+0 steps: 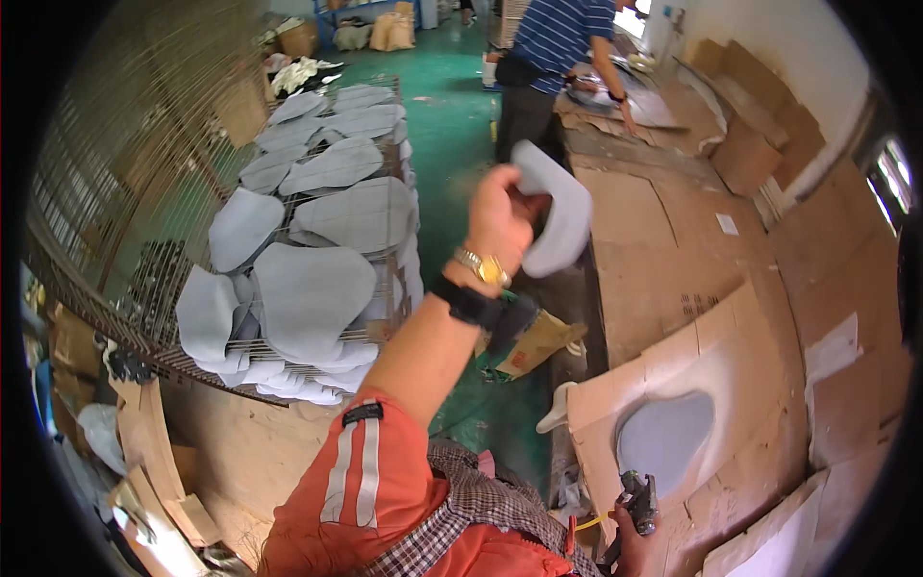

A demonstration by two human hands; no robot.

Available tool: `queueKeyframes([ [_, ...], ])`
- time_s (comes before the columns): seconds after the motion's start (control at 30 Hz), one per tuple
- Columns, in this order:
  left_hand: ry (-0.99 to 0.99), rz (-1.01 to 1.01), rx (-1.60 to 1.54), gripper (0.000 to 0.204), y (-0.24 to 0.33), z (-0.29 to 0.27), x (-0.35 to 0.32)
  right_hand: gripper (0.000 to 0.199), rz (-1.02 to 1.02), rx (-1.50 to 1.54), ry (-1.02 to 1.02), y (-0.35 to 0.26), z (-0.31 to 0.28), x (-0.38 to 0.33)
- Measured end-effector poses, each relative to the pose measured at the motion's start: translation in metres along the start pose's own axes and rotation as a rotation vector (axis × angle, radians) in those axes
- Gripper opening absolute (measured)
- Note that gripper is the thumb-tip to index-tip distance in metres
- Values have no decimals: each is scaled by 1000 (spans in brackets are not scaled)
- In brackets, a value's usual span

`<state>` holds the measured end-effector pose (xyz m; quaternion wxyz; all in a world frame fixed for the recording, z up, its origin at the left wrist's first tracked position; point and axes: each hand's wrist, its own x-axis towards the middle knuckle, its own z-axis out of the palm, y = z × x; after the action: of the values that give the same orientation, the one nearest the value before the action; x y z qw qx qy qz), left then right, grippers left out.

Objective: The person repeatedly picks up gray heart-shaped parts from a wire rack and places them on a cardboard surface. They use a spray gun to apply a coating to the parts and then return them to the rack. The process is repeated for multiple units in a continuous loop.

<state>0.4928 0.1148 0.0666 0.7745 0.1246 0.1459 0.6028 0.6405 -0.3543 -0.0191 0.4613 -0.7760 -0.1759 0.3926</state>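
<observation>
Seemingly to spare its face, we pinch the grey piece (571, 213) by its edge in our left hand (500, 219), our right hand (635, 550) gripping a spray gun (639, 500) near cardboard (745, 332).

Wire rack (159, 358): grey sheets (315, 298), apparently layered. Cardboard (745, 346): rounded grey piece (665, 438).

Grey sheet (569, 216) matt, smooth; wristwatch (493, 270) glossy metal.

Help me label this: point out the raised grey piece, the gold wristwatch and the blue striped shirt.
Raised grey piece (572, 209), head view: curved middle.
Gold wristwatch (492, 270), head view: dial.
Blue striped shirt (562, 43), head view: torso.
</observation>
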Motion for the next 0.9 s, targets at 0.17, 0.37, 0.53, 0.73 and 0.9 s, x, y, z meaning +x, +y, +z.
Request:
queueKeyframes([
  [0.17, 159, 455, -12, 16, 116, -41, 73, 38, -173, -79, -73, -38, 50, 6],
  [0.37, 622, 482, 169, 22, 157, -206, 126, 39, -9, -94, -108, -48, 80, 2],
  [0.53, 651, 243, -30, 36, 134, -252, 112, 36, -210, 59, -77, -32, 84, 3],
  [0.73, 567, 282, -184, 35, 129, -248, 116, 43, -244, -19, -53, -24, 76, -4],
  [0.9, 595, 272, -204, 36, 110, -228, 123, 40, 95, -40, 7, -28, 69, -27],
])
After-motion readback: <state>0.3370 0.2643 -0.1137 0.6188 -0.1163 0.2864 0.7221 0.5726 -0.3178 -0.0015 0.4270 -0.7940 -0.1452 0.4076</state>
